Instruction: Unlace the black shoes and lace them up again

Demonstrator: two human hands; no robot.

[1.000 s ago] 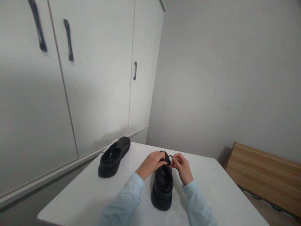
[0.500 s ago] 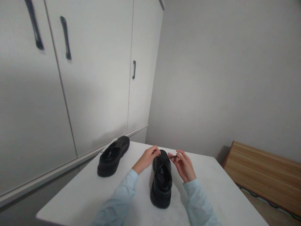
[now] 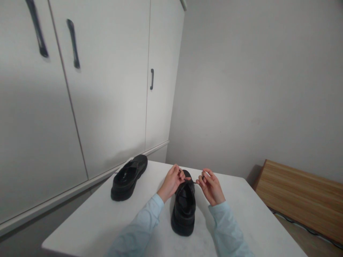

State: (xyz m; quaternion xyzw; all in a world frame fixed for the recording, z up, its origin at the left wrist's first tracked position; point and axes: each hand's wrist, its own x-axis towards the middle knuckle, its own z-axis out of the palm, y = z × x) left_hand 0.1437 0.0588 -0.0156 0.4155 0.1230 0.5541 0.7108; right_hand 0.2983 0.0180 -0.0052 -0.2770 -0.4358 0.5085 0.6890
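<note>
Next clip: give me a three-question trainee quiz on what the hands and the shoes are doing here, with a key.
1. True or false: both hands work at the near shoe, the left hand at its left and the right hand at its right.
2. Where does the other shoe lie: A) under the left hand, B) alone on the white table to the left, C) on the wooden bench?
3. What thin thing runs between the two hands?

Key: 1 true. 2 B. 3 the black lace, pinched in the fingers of both hands.
</note>
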